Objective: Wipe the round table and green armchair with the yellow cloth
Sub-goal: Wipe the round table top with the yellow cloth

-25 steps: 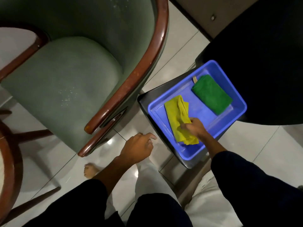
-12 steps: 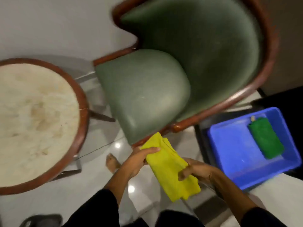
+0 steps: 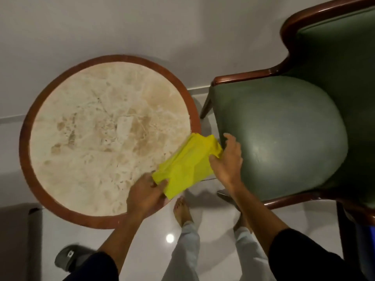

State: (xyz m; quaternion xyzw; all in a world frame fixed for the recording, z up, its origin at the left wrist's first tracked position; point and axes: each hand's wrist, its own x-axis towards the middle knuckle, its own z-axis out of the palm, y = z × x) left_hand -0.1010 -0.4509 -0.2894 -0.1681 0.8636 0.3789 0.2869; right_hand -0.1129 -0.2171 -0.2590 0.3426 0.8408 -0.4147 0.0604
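The yellow cloth (image 3: 187,165) is stretched between both hands over the right edge of the round table (image 3: 101,138), a beige marble top in a brown wooden rim. My left hand (image 3: 146,194) pinches the cloth's lower left end above the table's near right rim. My right hand (image 3: 228,161) grips the cloth's right edge with its thumb, fingers spread, just in front of the green armchair (image 3: 284,134). The armchair stands to the right of the table with a wooden frame.
My bare feet (image 3: 182,207) stand on glossy pale floor tiles between table and chair. A dark sandal (image 3: 69,257) lies at lower left. A white wall runs behind the table. A blue bin corner (image 3: 370,236) peeks in at the right edge.
The cloth was lifted out of the blue bin by my right hand, my left hand took its other end, and both hands carried it left to the table's edge as the view swung left.
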